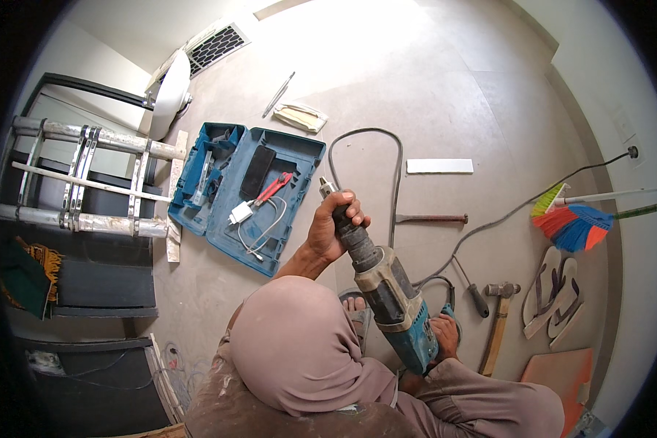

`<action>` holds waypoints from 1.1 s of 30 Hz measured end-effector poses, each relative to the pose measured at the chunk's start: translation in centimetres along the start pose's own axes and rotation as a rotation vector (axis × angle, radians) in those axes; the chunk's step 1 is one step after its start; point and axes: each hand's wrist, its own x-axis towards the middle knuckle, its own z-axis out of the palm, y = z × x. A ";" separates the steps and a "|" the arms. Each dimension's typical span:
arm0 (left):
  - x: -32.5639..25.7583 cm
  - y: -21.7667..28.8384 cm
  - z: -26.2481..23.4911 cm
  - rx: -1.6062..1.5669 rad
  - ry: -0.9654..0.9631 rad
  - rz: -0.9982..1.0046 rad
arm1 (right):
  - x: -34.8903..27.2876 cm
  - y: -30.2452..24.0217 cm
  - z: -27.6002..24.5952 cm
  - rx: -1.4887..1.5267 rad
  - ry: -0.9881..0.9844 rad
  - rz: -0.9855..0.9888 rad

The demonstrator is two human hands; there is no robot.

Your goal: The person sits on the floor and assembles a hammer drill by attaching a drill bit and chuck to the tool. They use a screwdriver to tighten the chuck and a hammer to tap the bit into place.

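A large blue and grey rotary hammer drill (388, 292) lies slantwise across my lap, its front end pointing up and to the left. My left hand (333, 225) is wrapped round the black front part, just behind the metal chuck (328, 186). No bit shows in the chuck. At the rear end, my right hand (444, 336) grips the handle, partly hidden by the drill body. The drill's dark power cord (399, 171) loops forward on the floor. Left of my left hand lies an open blue tool case (296, 144) holding a black phone, red-handled pliers and a white charger with its cable.
A flat chisel (432, 218), a white strip (439, 166), a screwdriver (477, 301) and a hammer (498, 321) lie to the right. Beyond them are flip-flops (552, 296) and a colourful broom (573, 223). A folded ladder (87, 175) stands left; a wall socket (632, 152) takes a plug.
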 end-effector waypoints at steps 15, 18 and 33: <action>-2.5 1.0 2.3 0.080 -0.007 0.028 | -1.3 1.8 1.1 -0.010 -0.006 -0.037; -1.9 1.7 2.8 0.045 -0.035 0.024 | -2.5 4.1 1.5 0.007 -0.013 -0.048; -1.2 3.4 3.2 -0.272 -0.409 0.078 | 2.0 -0.8 -1.0 0.390 -0.099 0.163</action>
